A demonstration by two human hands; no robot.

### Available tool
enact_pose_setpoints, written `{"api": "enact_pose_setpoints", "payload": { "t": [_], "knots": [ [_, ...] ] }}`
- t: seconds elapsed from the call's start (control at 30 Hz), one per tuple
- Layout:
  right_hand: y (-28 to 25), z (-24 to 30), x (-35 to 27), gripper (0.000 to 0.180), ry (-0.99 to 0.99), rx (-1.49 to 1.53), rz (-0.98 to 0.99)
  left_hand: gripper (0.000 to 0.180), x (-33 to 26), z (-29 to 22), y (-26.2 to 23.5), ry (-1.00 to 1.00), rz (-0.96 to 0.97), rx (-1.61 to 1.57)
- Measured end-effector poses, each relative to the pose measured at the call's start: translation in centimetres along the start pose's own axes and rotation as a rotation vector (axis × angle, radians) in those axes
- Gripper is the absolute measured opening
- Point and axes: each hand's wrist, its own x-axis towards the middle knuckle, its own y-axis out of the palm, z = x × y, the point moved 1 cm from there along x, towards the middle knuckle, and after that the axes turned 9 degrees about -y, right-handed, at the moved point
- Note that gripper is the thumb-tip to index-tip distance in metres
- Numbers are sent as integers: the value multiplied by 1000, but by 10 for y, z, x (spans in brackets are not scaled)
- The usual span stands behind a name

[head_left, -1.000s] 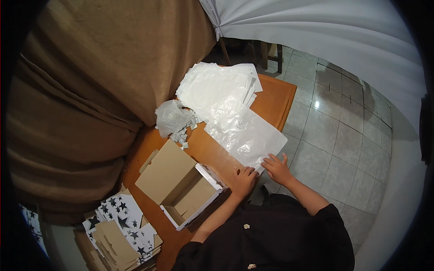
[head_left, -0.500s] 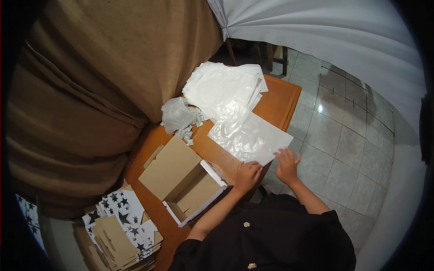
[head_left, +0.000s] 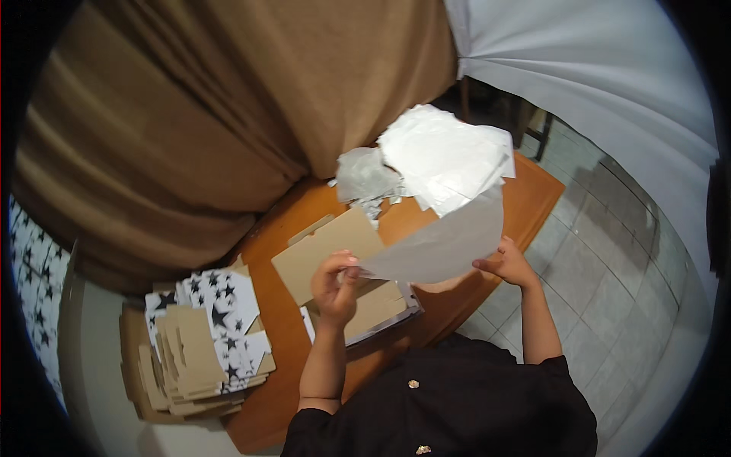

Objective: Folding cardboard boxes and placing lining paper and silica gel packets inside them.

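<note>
A thin, pale, slightly see-through sheet (head_left: 449, 242) hangs bowed between my two hands above the table. My left hand (head_left: 335, 289) pinches its left corner over the open cardboard box (head_left: 381, 306). At the sheet's right end, my right hand (head_left: 509, 263) grips the edge between thumb and fingers. Brown cardboard lines the box, and its lid lies folded back to the far left. Part of the box is hidden behind the sheet and my left hand.
A pile of white sheets (head_left: 449, 156) lies at the table's far end, beside a crumpled clear plastic bag (head_left: 367, 177) and torn scraps. Flattened star-printed boxes (head_left: 228, 305) are stacked at the left. The table's edge (head_left: 544, 199) drops to a tiled floor at the right.
The sheet that lay on the table has been lifted by both hands. My left hand has gone left across the box, drawing the sheet over it. The view has shifted left.
</note>
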Motion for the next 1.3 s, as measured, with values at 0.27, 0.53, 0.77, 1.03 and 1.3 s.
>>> {"api": "enact_pose_setpoints", "payload": {
  "t": [0.27,0.53,0.77,1.03,1.3],
  "knots": [
    [65,66,65,29,-110,548,165,16,38,-51,-99,-9,-378,158],
    [115,106,78,27,-62,670,259,18,70,-81,-151,24,-559,316],
    [151,84,75,25,-296,-8,-50,18,88,-21,-166,-163,-445,477],
    [189,19,56,24,-59,-329,-115,25,29,110,-184,-374,-318,690],
    [212,-1,47,23,13,-508,-175,39,-2,111,-124,-109,-278,981]
  ]
}}
